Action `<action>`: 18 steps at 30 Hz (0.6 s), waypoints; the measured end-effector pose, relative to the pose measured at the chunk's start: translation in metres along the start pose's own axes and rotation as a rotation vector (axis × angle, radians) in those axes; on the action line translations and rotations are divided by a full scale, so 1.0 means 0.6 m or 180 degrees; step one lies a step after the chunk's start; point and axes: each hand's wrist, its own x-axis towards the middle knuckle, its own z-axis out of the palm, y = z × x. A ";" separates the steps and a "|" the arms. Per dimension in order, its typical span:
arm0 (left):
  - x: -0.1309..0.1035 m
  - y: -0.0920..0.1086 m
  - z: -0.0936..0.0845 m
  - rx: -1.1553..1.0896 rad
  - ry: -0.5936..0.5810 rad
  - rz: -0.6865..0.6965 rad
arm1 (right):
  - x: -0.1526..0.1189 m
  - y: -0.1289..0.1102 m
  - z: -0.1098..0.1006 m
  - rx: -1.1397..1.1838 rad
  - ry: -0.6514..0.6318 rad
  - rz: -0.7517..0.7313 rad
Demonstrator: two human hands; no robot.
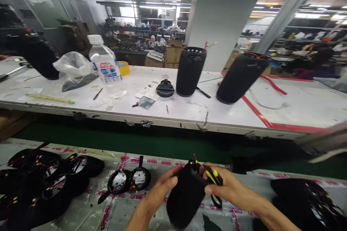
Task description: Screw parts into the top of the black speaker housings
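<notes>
Low in front of me, my left hand [162, 187] is closed around the left side of a black cylindrical speaker body [185, 196], which stands tilted. Red and yellow wires [195, 158] stick up from its top end. At the upper right of the same speaker, my right hand [223, 184] grips a yellow-and-black handled tool [213, 176], whose working end is hidden at the speaker's rim. A black strap loop [216, 200] hangs below that hand. Two round end caps [119, 180] with straps and small wires lie to the left.
Several black speaker bodies [58, 195] lie at left, more [311, 202] at right. On the white bench [130, 106] stand two speakers [190, 72], a water bottle [107, 68], yellow tape [124, 68], a plastic bag [74, 70] and a black cap [165, 88]. A pillar [225, 14] rises behind.
</notes>
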 end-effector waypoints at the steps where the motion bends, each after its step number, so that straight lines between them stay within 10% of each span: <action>1: 0.005 0.003 0.016 -0.0219 -0.0412 -0.0117 | -0.023 -0.007 0.000 0.0405 -0.0079 0.0013; 6: -0.019 -0.005 0.092 -0.0793 -0.1042 -0.0488 | -0.090 -0.006 0.023 0.1205 0.0123 0.0049; 11: -0.074 0.016 0.102 -0.0575 -0.0425 -0.0359 | -0.154 -0.002 0.061 -0.0409 0.1155 0.0507; 18: -0.109 0.053 0.117 0.0167 -0.0006 -0.0054 | -0.178 -0.061 0.090 -0.2856 0.1128 -0.0830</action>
